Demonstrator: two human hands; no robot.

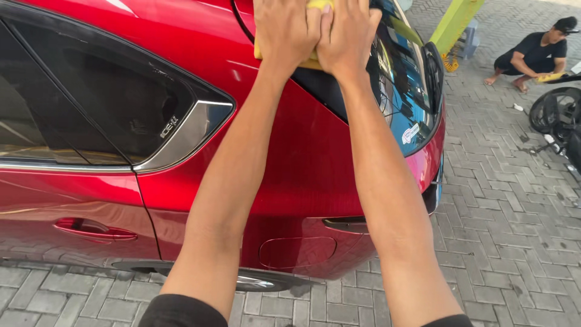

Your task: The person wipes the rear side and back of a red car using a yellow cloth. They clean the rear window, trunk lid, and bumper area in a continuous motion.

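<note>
Top centre of frame: left hand [285, 30] and right hand [346, 31] side by side, thumbs touching, palms flat, fingers together, both pressing a yellow cloth [313, 60] against the red car [302, 157]. Neither hand is pinching; the cloth is held down under the palms. Cloth mostly hidden; only yellow edges show, so long axis cannot be told. Lower left: door handle [94, 229]. Left: dark side window [103, 103]. Lower centre: fuel flap [296, 252]. Upper right: a crouching person [532, 54] on the paving [502, 230], well apart.
</note>
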